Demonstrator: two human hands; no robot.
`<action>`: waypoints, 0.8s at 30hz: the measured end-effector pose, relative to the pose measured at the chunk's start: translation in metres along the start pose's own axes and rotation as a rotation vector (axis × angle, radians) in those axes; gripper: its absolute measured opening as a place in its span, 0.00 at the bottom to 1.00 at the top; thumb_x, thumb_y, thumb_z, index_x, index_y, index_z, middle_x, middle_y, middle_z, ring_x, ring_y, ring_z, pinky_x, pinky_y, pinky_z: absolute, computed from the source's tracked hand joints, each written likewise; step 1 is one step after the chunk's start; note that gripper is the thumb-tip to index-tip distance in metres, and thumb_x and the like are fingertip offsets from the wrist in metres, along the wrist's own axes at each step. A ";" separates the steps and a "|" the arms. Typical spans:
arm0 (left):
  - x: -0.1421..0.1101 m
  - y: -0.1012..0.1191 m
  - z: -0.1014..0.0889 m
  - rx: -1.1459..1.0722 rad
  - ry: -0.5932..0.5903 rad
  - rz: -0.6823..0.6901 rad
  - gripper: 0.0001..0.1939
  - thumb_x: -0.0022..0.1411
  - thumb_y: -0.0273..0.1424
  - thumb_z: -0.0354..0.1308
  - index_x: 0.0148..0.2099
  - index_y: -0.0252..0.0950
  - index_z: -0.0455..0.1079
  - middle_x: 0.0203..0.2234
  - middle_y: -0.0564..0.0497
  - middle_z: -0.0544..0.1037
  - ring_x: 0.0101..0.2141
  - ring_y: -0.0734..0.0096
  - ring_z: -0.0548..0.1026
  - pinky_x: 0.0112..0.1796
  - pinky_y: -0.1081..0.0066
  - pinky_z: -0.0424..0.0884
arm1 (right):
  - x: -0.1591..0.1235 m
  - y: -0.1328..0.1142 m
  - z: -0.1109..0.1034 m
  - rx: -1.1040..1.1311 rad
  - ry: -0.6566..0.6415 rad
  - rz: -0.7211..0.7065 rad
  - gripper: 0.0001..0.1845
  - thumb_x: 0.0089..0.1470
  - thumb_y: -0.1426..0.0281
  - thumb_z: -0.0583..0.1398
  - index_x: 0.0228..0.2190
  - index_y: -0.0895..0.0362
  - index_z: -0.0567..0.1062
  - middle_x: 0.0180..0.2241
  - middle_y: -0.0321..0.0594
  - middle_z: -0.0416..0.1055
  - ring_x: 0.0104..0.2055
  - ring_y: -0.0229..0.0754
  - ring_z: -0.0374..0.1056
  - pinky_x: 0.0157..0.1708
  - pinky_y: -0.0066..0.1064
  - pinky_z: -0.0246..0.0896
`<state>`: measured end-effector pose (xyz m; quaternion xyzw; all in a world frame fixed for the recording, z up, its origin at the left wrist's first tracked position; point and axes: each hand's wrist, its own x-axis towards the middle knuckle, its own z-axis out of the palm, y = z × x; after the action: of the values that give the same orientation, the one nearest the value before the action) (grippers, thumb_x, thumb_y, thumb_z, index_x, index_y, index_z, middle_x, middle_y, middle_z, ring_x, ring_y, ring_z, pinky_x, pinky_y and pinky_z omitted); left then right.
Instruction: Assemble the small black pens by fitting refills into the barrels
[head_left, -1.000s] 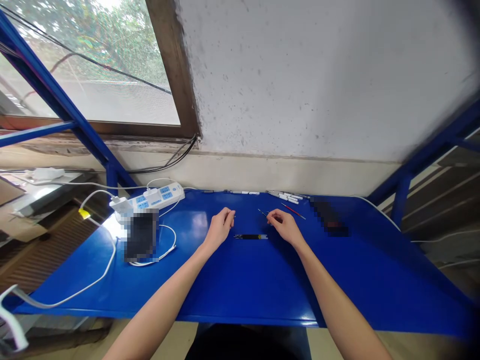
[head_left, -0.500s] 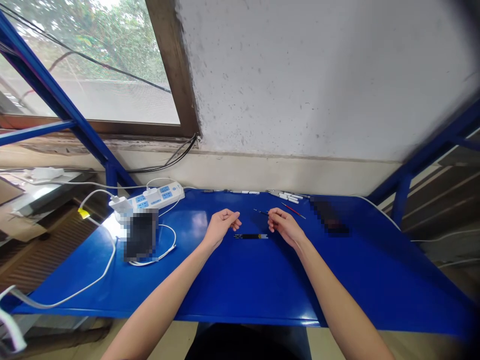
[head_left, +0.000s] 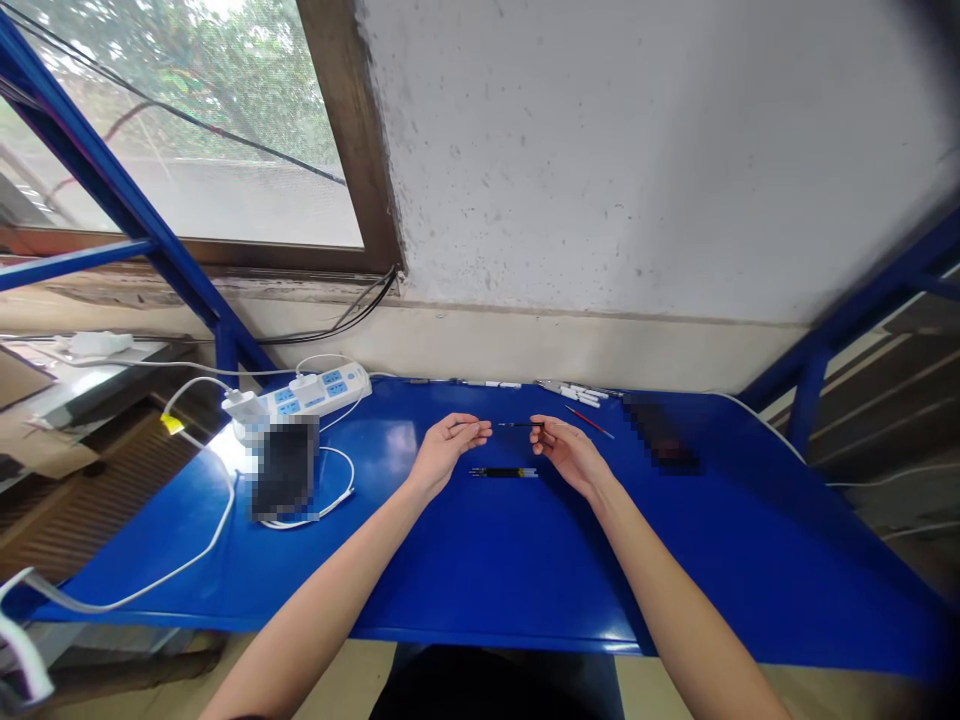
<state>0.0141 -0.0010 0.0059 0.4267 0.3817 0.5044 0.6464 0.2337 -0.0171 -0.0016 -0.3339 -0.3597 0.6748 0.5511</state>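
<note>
Since the frame half a second ago, the black refill (head_left: 517,425) has swung from a slant to nearly level, and its tip has come closer to the left hand (head_left: 441,456). Clock positions are read from the refill bundle (head_left: 501,473) on the counter (head_left: 495,570), with 12 o'clock toward the wall (head_left: 562,200).

The near edge of the counter runs at 6 o'clock, well apart from both hands, with a broad blue surface between. The rear edge follows the wall at 12 o'clock. White pens (head_left: 577,393) lie near that edge, toward 1 o'clock. The red refill (head_left: 590,421) lies at 2 o'clock, near the right hand (head_left: 568,455). The power strip (head_left: 330,386) sits at 10 o'clock.

The right hand is at 2 o'clock; its grip pinches the black refill between thumb and fingers, tip aimed at 9 o'clock. The left hand is at 10 o'clock, fingers bent and directed toward 3 o'clock; whether its grip is pressed together cannot be told. A narrow gap separates the refill tip from the left fingertips.

Compared with the earlier frame, the left fingertips have advanced slightly toward 3 o'clock. The refill bundle, red refill and white pens keep their places.
</note>
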 end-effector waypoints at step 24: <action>-0.006 -0.001 0.006 0.133 -0.107 0.064 0.17 0.53 0.38 0.65 0.40 0.32 0.68 0.37 0.42 0.80 0.42 0.60 0.78 0.41 0.64 0.74 | -0.003 0.004 0.007 -0.111 -0.101 0.015 0.18 0.50 0.60 0.64 0.41 0.57 0.78 0.38 0.45 0.74 0.40 0.44 0.69 0.35 0.33 0.64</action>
<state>0.0183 -0.0079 0.0076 0.5069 0.3655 0.4751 0.6195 0.2261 -0.0216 -0.0016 -0.3320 -0.4217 0.6739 0.5078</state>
